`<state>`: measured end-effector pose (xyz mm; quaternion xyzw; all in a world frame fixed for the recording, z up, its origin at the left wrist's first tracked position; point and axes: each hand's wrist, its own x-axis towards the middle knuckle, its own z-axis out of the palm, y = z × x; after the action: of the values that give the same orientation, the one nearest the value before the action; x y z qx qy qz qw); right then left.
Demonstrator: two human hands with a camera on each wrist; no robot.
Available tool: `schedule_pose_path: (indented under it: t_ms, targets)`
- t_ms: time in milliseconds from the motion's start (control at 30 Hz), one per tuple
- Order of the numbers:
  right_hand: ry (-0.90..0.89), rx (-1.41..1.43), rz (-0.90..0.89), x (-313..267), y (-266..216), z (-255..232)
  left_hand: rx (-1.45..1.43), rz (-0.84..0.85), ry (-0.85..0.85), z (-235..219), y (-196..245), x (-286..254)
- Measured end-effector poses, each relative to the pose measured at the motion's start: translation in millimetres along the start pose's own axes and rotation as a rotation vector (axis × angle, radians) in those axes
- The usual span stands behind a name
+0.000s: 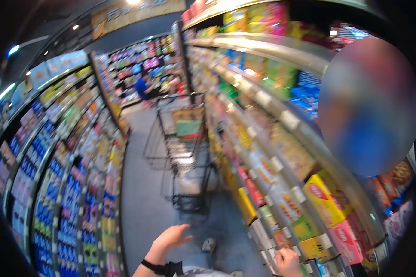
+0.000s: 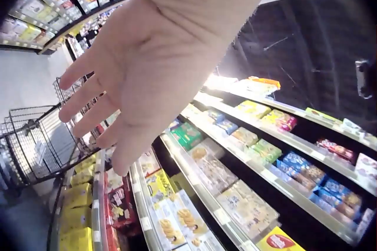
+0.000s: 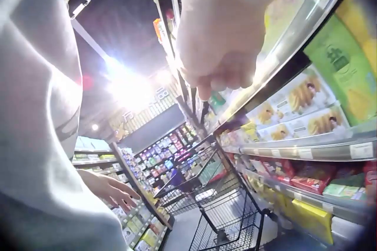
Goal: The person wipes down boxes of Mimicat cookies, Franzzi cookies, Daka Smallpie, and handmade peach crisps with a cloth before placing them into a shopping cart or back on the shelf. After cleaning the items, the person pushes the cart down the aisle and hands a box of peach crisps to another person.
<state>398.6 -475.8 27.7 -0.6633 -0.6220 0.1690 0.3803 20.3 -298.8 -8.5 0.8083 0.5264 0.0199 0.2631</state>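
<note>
My left hand [image 1: 173, 237] hangs in front of my body with its fingers spread; a dark band circles the wrist. In the left wrist view its bare palm [image 2: 159, 74] faces the camera, holding nothing. Low on the right, my right hand [image 1: 287, 262] is beside the snack shelves, its fingers loosely curled with nothing visible in them. The right wrist view shows the same hand [image 3: 221, 45] overlapping the shelf edge. Ahead of both hands, apart from them, a black wire shopping cart [image 1: 185, 152] stands in the aisle. A green and red item [image 1: 188, 129] is in its upper part.
Shelves of boxed snacks [image 1: 309, 189] run close along the right, and packed shelves [image 1: 69, 184] line the left. Grey floor [image 1: 143, 194] lies between them. A person in blue [image 1: 145, 87] is low down at the aisle's far end, near more shelving.
</note>
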Motion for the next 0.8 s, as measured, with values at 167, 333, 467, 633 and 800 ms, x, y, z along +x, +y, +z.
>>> schedule_pose_path:
  t_ms: [167,333,467,633,800]
  targets:
    - [-0.069,-0.039,-0.113,65,-24,63,-0.049,-0.22,-0.031,-28,-62,-15]
    - [-0.17,-0.085,-0.091,128,-51,131,-0.126,-0.289,-0.059,-62,-143,4]
    - [-0.322,-0.098,-0.129,193,-74,202,-0.176,-0.333,0.088,-97,-221,16]
    - [-0.407,-0.087,-0.348,292,-128,308,-0.177,-0.431,0.207,-129,-309,8]
    - [-0.521,-0.092,-0.352,363,-144,365,-0.323,-0.522,0.204,-119,-359,10]
